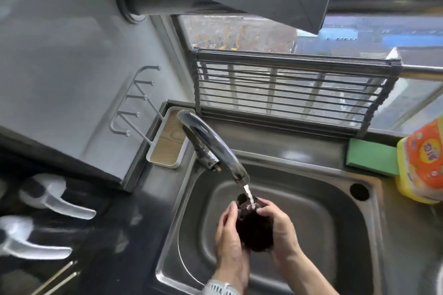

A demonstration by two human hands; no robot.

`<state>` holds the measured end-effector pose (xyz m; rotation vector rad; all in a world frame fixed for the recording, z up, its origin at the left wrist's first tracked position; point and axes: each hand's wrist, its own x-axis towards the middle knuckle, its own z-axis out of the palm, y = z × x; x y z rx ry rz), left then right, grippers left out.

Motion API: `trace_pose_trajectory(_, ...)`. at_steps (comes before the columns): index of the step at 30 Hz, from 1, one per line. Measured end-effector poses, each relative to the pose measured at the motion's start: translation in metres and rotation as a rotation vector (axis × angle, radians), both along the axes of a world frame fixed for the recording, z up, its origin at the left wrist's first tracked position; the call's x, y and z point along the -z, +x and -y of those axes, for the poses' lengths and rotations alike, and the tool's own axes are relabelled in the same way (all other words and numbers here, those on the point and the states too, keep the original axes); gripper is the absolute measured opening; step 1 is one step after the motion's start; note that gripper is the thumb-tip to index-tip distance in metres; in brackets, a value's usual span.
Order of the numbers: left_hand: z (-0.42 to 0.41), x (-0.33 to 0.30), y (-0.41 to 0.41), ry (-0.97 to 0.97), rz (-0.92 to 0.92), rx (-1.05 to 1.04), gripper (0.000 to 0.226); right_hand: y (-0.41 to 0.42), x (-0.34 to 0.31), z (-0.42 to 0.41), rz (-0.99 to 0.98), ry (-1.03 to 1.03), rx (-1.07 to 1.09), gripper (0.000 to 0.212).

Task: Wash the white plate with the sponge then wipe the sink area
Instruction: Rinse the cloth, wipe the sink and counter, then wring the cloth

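Note:
Both my hands hold a dark, bunched sponge or scrubbing cloth [255,230] over the steel sink [335,235]. My left hand [227,235] cups its left side, and my right hand [280,230] grips its right side. Water runs from the chrome faucet [215,148] onto the top of the dark wad. A thin white curved rim [183,261], possibly the plate, shows at the sink's left wall below my left hand. No other part of a plate is in view.
A green sponge [370,159] lies on the sink's back right ledge beside a yellow and orange detergent bottle [422,163]. A white tray with a wooden base [167,143] sits behind the faucet. A roll-up drying rack [287,93] leans against the window. White utensils [55,196] lie on the dark counter at left.

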<state>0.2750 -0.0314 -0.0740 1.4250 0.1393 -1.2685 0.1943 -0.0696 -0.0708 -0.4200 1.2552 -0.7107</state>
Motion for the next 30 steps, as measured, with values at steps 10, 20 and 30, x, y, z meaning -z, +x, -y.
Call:
trace_pose_trajectory(10,0.005,0.024,-0.007,0.025,0.608,0.584,0.048,0.016,0.009,-0.005,0.182,0.086,0.223,0.031)
trace_pose_trajectory(20,0.014,0.012,0.012,0.051,0.21,0.341,0.036,0.005,0.008,-0.009,0.334,0.212,0.212,0.057)
trace_pose_trajectory(30,0.03,0.01,0.001,0.107,0.092,0.303,0.032,0.032,0.019,0.005,-0.056,0.187,0.166,0.037)
